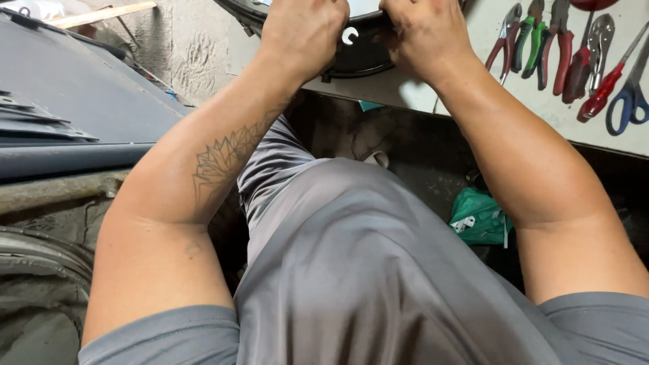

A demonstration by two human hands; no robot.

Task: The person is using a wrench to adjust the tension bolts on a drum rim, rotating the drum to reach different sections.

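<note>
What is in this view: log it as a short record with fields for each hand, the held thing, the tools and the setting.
left hand: left hand closed over the rim of the round black metal part
right hand: right hand gripping the same rim, close beside the left
held thing: lies at the white bench edge, mostly out of frame
tools: red- and green-handled pliers, blue-handled scissors on the bench
setting: green bag below
</note>
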